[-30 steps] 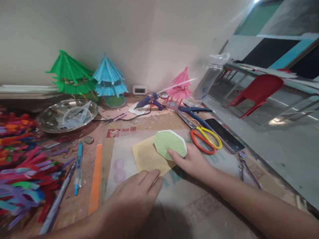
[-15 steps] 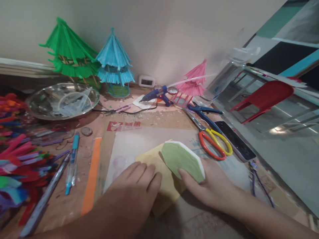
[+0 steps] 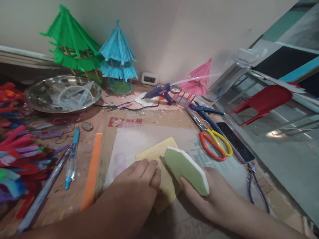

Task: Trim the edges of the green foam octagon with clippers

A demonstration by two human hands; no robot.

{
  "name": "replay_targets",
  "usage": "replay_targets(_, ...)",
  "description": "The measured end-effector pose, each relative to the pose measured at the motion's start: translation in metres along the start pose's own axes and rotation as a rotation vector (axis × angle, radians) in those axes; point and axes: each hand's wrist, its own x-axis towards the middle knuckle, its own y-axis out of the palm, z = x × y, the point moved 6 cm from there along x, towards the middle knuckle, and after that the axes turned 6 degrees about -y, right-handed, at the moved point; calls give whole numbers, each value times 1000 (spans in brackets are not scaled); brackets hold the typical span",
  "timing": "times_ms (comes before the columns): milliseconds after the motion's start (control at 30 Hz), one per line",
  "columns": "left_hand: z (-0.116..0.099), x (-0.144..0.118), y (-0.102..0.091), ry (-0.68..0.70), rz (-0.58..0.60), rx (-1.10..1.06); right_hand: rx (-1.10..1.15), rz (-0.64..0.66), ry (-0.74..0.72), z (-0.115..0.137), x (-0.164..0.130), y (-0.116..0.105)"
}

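My right hand (image 3: 201,196) grips a many-sided foam board piece (image 3: 185,169), its face green and its edge white. The piece is tilted up on its edge over a yellow sheet (image 3: 161,181), with my thumb across the green face. My left hand (image 3: 139,182) lies on the left part of that sheet, fingers together and bent, pressing it down; the thumb side is partly hidden. Under the sheet is a whitish translucent mat (image 3: 132,139) on cardboard (image 3: 109,132). Whether the foam's lower edge touches the sheet is hard to make out.
Scissors (image 3: 215,144), a phone (image 3: 235,141) and blue-handled pliers (image 3: 206,113) lie to the right. Behind stand a glue gun (image 3: 159,93) and green (image 3: 72,36), blue (image 3: 118,49) and pink (image 3: 199,78) little pavilions. Leftward are a metal bowl (image 3: 32,99), pens (image 3: 73,149) and fuzzy stems (image 3: 17,156).
The foam piece has tipped more upright and moved slightly down and to the right with my right hand. My left hand stays on the yellow sheet. The camera view has shifted slightly.
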Motion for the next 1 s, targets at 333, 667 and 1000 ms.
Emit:
replay_targets(333,-9,-11,3,60,-179,60,37,49,41,-1,7,0)
replay_targets(667,-10,-7,-2,71,-94,91,-33,-64,28,-8,16,8)
replay_targets(1000,-9,-4,-3,57,-43,42,92,-80,132,-17,11,15)
